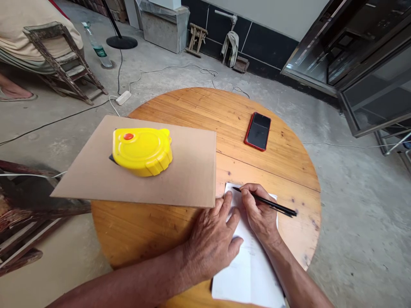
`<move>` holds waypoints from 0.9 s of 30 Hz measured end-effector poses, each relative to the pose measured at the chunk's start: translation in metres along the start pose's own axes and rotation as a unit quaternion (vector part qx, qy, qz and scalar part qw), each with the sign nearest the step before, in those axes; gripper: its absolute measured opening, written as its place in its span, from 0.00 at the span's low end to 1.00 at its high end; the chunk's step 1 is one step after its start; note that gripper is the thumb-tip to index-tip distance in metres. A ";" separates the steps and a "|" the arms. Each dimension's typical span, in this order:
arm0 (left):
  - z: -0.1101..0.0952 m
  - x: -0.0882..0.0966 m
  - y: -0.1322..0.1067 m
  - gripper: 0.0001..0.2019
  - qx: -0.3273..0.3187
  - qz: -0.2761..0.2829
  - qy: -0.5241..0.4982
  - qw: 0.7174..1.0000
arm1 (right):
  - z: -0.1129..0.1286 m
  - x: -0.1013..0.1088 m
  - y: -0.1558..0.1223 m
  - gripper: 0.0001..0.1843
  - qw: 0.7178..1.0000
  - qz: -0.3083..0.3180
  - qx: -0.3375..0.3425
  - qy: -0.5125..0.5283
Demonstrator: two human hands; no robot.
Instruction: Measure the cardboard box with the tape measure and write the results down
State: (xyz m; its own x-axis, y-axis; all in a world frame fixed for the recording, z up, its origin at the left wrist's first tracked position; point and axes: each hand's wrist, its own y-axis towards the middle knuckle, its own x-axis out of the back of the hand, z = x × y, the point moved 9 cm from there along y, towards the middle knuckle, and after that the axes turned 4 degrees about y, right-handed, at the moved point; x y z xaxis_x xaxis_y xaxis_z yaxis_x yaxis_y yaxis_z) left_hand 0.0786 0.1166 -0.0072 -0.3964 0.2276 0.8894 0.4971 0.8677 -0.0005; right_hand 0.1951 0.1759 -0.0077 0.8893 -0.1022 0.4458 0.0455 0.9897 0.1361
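My right hand (261, 214) grips a black pen (272, 202), its tip near the top left corner of a white sheet of paper (239, 273). My left hand (213, 241) lies flat with fingers spread, partly on the paper's left edge. Its upper fingertips are close to the corner of a brown cardboard sheet (189, 171); whether they touch it I cannot tell. On the cardboard rests a yellow tape measure (143, 149) with a red button. Small marks show at the paper's top, too small to read.
A phone (257, 131) in a red case lies on the round wooden table (192, 102). The cardboard overhangs the table's left edge. Around it are a wooden chair (64, 60), a plastic bottle (97, 47), a power strip (123, 98) with cables, and another person's foot (14, 90).
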 end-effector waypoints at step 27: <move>0.000 -0.001 0.001 0.24 0.001 0.009 -0.004 1.000 | 0.011 -0.005 0.002 0.07 0.999 0.010 0.024 -0.034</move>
State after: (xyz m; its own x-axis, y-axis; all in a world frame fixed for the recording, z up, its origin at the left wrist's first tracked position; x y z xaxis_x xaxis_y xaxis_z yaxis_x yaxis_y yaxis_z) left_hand 0.0798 0.1171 -0.0077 -0.3932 0.2472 0.8856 0.5034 0.8639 -0.0177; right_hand 0.1860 0.1775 0.0002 0.8567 -0.0912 0.5077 0.0056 0.9858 0.1676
